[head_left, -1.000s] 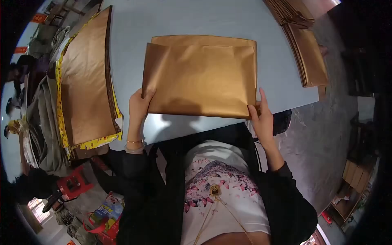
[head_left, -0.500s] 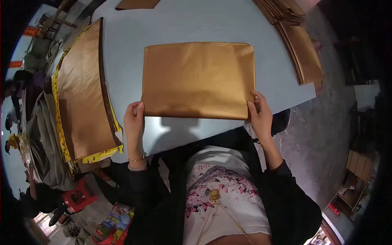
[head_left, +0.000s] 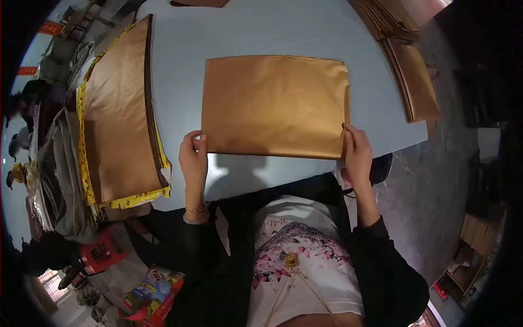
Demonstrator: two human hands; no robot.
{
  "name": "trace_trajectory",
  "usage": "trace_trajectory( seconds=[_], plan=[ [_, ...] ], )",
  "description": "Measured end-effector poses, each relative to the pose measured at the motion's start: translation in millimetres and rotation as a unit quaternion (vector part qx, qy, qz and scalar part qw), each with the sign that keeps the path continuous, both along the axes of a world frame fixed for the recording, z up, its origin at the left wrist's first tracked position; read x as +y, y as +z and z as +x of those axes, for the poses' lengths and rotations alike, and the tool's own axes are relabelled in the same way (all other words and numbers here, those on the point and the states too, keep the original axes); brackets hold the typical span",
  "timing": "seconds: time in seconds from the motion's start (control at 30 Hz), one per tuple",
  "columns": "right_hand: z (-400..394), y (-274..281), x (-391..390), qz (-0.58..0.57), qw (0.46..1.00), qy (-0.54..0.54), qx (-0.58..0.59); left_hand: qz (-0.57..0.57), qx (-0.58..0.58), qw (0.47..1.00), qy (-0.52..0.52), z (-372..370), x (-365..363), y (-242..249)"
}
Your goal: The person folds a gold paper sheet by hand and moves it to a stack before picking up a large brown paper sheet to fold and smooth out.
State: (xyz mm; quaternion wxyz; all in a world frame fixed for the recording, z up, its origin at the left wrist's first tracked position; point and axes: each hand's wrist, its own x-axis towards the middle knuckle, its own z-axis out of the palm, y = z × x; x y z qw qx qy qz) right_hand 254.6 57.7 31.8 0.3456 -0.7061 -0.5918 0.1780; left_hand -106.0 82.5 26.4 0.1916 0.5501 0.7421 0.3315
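Observation:
A folded gold-brown sheet [head_left: 275, 106] with a satin sheen lies on the pale table, its long side facing me. At its lower left corner, my left hand [head_left: 194, 155] is closed in a pinch, thumb and fingers gripping the edge. My right hand [head_left: 358, 151] pinches the right edge just above the lower right corner. That edge curls up slightly in a narrow crease. Both wrists rest near the front of the table, and a shadow falls between them.
The pale table [head_left: 283, 30] carries a stack of brown sheets [head_left: 117, 117] on yellow wrapping at left. Folded brown pieces [head_left: 411, 82] pile up along the right side, and another brown piece [head_left: 201, 2] lies at the far edge. Grey cloth [head_left: 65, 163] hangs beyond the left side.
The whole view has shifted, so everything on the table appears further right. Both hands still hold the sheet's sides; its right edge now shows a clearer raised crease.

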Motion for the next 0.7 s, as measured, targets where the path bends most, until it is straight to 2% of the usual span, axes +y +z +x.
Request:
trace_trajectory(
  seconds=[0.13,0.37,0.7],
  plan=[
    [1.7,-1.6,4.7,0.013,1.000,0.012,-0.002,0.032,0.060,0.997,-0.030,-0.2,-1.4,0.5],
    [-0.4,-3.8,9.2,0.006,1.000,-0.005,0.008,0.025,0.041,0.999,-0.005,3.5,-2.1,1.4],
    [-3.5,-8.2,9.6,-0.027,0.998,-0.033,-0.041,0.026,0.060,0.998,0.012,4.1,-2.5,-5.0]
  ],
)
